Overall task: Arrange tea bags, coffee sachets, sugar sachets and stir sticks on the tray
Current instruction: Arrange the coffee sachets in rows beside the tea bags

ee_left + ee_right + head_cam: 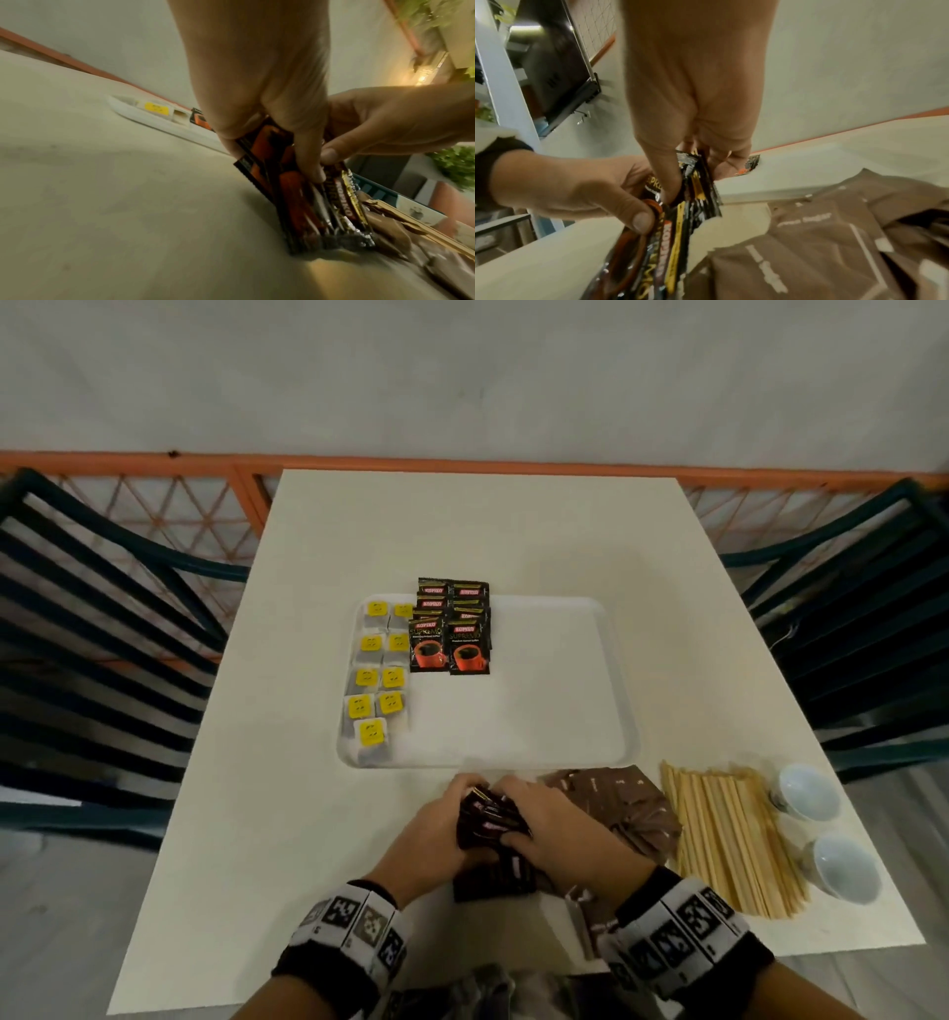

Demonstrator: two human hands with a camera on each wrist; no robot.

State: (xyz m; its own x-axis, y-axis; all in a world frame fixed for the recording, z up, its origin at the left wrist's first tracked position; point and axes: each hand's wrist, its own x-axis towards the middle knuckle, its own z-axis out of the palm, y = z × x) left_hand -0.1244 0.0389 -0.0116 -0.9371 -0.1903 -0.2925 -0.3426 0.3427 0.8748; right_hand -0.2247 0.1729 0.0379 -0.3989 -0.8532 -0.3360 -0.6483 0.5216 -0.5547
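Observation:
Both hands hold a bundle of black coffee sachets (490, 819) upright on the table, just in front of the white tray (554, 711). My left hand (441, 829) grips the bundle (308, 203) from the left, and my right hand (544, 824) pinches it (680, 223) from the right. On the tray lie two columns of yellow-tagged tea bags (377, 675) at the left and two overlapping rows of coffee sachets (451, 629) beside them. Brown sugar sachets (621, 801) and wooden stir sticks (729, 834) lie on the table at the right.
Two small white cups (809, 791) (842, 865) stand at the table's right edge. Dark slatted chairs (102, 629) flank the table on both sides. An orange railing (462, 464) runs behind the far edge. More dark sachets (493, 880) lie under my wrists.

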